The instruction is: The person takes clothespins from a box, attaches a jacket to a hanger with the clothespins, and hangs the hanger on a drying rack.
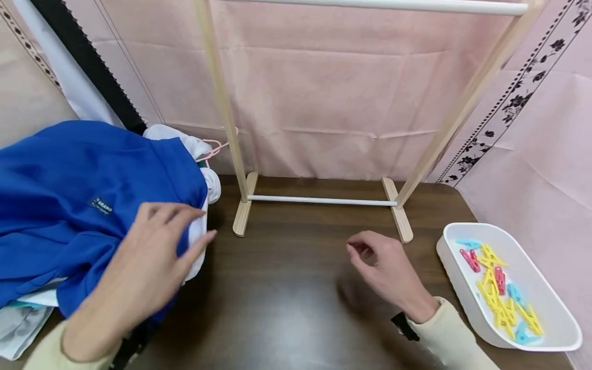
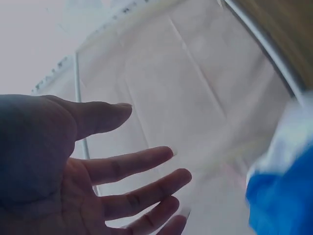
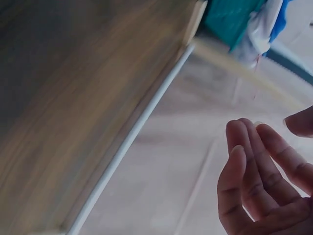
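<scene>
My left hand (image 1: 148,257) hovers over the right part of a blue garment (image 1: 139,164) with a small dark label, fingers and thumb spread, holding nothing. In the left wrist view, the palm and fingers of the left hand (image 2: 117,191) are bare, and blue cloth (image 2: 283,200) shows at the right edge. Over the table, in front of a wooden rack (image 1: 324,201), is my right hand (image 1: 388,267). Its fingers are loosely bent and nothing lies between them. The right wrist view shows the right hand (image 3: 264,196) with thumb and fingertips apart.
White, grey and teal cloth shows around the blue garment, with a pink hanger or cord (image 1: 215,149) behind it. At the right, a white tray (image 1: 509,241) holds several yellow, pink and blue clothespins (image 1: 492,282). Pink sheeting (image 1: 333,103) hangs behind the brown table (image 1: 277,288).
</scene>
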The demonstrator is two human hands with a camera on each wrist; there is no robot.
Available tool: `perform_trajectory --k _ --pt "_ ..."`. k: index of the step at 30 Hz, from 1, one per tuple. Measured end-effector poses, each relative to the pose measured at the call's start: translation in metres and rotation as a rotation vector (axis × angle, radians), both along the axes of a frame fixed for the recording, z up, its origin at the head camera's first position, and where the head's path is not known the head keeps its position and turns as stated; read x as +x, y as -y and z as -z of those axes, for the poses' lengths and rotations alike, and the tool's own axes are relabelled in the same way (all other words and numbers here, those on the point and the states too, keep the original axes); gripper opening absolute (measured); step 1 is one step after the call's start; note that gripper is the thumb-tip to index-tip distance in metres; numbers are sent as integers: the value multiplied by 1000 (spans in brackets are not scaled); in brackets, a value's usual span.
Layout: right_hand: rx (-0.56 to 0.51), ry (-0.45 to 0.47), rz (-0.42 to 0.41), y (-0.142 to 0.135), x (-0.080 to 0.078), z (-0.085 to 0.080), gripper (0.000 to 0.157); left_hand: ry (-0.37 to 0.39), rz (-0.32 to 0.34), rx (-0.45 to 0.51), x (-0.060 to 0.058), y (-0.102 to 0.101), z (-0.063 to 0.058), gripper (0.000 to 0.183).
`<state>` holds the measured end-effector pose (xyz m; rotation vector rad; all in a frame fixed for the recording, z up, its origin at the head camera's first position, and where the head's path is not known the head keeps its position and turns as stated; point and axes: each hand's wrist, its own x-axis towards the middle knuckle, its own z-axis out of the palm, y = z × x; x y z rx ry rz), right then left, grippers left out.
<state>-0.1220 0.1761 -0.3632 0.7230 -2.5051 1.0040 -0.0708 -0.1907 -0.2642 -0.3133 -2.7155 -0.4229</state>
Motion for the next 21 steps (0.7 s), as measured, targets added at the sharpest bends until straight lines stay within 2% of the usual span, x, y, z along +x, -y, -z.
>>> perform_trajectory --k 2,5,8,10,15,18,21 --pt "-23 0 -44 16 0 -1 12 59 -10 -2 -9 15 -12 41" --pt "-57 3 -118 42 0 -3 11 126 -16 -2 -30 39 -25 44" --pt "-82 30 -194 71 1 -6 9 208 -43 2 -53 62 -33 48" --pt "-94 69 -236 90 3 -8 8 307 -90 -3 -68 74 -35 57" --pt "-123 187 -305 142 8 -16 7 536 -216 -37 -99 93 -28 74" --pt "-160 245 -340 170 12 -20 8 601 -253 -52 -112 98 -18 78" --pt "-181 281 -343 195 17 -22 10 650 -263 -31 -119 100 -8 69"
